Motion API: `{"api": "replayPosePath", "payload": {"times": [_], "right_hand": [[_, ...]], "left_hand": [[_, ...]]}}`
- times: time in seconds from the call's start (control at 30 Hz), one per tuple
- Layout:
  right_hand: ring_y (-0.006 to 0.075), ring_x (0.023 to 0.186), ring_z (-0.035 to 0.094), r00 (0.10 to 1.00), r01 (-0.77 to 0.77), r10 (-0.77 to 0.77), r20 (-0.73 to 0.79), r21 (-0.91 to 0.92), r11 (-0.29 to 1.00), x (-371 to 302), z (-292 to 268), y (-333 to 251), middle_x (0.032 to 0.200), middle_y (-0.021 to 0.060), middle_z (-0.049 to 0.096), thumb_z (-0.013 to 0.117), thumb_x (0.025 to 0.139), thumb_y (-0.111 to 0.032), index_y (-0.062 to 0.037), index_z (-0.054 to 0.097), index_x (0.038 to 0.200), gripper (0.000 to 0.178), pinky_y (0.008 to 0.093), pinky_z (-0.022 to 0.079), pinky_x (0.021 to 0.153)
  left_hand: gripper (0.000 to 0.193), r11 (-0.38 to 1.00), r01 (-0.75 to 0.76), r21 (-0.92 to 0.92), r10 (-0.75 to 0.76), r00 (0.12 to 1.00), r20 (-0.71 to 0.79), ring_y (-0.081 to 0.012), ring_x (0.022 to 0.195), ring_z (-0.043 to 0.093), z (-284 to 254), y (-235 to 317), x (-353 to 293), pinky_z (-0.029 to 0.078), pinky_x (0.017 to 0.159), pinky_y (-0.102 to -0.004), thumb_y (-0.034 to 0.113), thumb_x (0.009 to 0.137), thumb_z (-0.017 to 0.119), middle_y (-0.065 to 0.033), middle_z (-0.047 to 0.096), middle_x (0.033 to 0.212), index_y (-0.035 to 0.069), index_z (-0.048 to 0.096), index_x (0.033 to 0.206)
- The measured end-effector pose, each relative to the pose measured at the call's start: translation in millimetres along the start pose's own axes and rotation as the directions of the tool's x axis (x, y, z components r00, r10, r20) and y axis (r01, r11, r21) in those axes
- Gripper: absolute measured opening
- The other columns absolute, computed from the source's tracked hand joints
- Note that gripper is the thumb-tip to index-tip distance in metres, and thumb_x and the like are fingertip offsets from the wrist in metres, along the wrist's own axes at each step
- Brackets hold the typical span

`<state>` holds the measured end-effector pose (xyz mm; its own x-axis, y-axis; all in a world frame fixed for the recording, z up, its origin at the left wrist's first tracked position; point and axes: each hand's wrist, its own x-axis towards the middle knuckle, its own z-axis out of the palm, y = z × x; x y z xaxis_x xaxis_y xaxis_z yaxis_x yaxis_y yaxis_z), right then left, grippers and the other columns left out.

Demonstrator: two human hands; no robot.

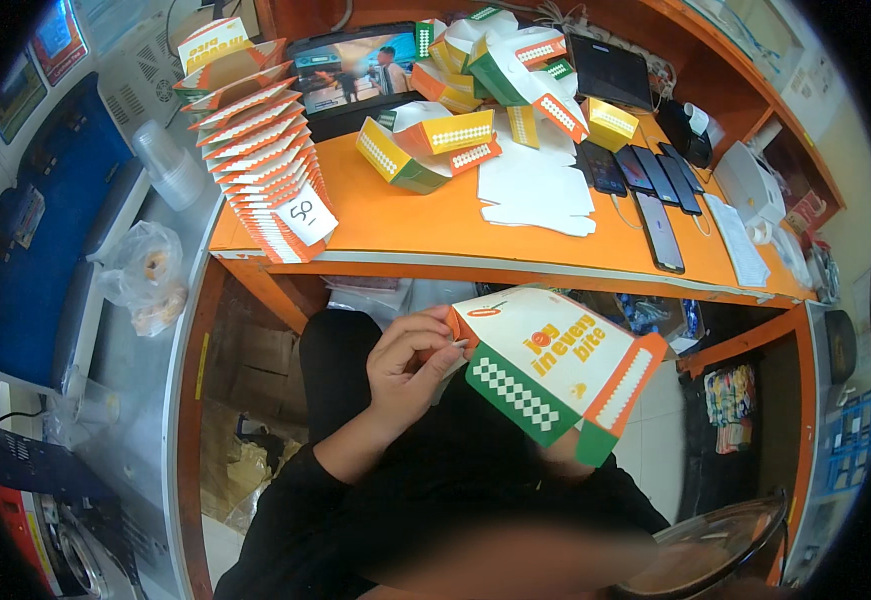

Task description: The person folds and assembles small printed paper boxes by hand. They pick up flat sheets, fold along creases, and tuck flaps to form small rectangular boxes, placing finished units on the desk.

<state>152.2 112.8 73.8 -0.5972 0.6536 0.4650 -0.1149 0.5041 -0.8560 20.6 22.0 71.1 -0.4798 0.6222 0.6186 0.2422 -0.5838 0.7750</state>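
Above my lap is a partly folded paper food carton (565, 352), with white, green and orange panels. My left hand (410, 365) pinches its left corner between thumb and fingers, where a small white bit of the flap shows. My right hand (560, 456) is behind the carton near its lower edge; only a little skin shows, and its fingers are hidden. Beyond, on the orange desk (395, 235), lies a heap of folded open cartons (425, 145). At the desk's left end leans a tall nested stack of cartons (260, 150) with a handwritten paper slip.
Flat white carton blanks (535, 195) lie mid-desk. Several phones (660, 230) are at the right, beside a white cloth-like sheet (737, 240). A screen playing video (355, 75) stands at the back. Left are a metal counter, plastic cups (167, 165) and a plastic bag (145, 270).
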Motion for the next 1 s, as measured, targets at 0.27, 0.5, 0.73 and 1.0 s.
{"api": "replayPosePath", "payload": {"times": [0.27, 0.5, 0.73, 1.0], "right_hand": [[0.0244, 0.107, 0.057, 1.000, -0.013, 0.012, 0.028, 0.043, 0.999, 6, -4, 1, 0.127, 0.0123, 0.053, 0.064, 0.096, -0.032, -0.0097, 0.049, 0.136, 0.048, 0.0388, 0.047, 0.086], [0.0246, 0.103, 0.058, 0.998, -0.037, 0.034, 0.053, 0.055, 0.998, 9, -8, 2, 0.124, 0.0122, 0.054, 0.064, 0.096, -0.030, -0.0083, 0.050, 0.135, 0.047, 0.0391, 0.048, 0.081], [0.0248, 0.098, 0.060, 0.991, -0.033, 0.031, 0.132, 0.011, 0.999, 3, -2, 15, 0.121, 0.0121, 0.055, 0.064, 0.095, -0.029, -0.0070, 0.050, 0.134, 0.047, 0.0393, 0.050, 0.076], [0.0250, 0.095, 0.060, 0.912, -0.186, 0.087, 0.402, 0.215, 0.959, 10, -6, -5, 0.116, 0.0124, 0.057, 0.067, 0.093, -0.022, -0.0034, 0.061, 0.122, 0.035, 0.0387, 0.049, 0.077]], "left_hand": [[0.007, 0.989, -0.038, 0.142, 0.016, 0.989, 0.148, -0.0288, 0.113, 0.062, -6, -3, 10, 0.049, 0.097, -0.0380, 0.003, 0.089, 0.068, -0.0130, 0.062, 0.107, -0.002, 0.069, 0.094], [0.017, 0.978, -0.046, 0.204, -0.003, 0.973, 0.232, -0.0281, 0.111, 0.060, -16, 1, 14, 0.048, 0.093, -0.0378, 0.013, 0.094, 0.065, -0.0134, 0.060, 0.106, -0.003, 0.068, 0.094], [0.022, 0.985, 0.154, -0.073, -0.133, 0.962, 0.239, -0.0225, 0.115, 0.055, -24, -9, 10, 0.048, 0.096, -0.0347, 0.012, 0.088, 0.073, -0.0098, 0.052, 0.120, -0.001, 0.063, 0.103], [0.041, 0.981, 0.193, 0.035, -0.196, 0.960, 0.202, -0.0213, 0.121, 0.053, -15, -15, 7, 0.045, 0.100, -0.0334, 0.002, 0.097, 0.051, -0.0125, 0.050, 0.133, 0.001, 0.046, 0.137]]}}
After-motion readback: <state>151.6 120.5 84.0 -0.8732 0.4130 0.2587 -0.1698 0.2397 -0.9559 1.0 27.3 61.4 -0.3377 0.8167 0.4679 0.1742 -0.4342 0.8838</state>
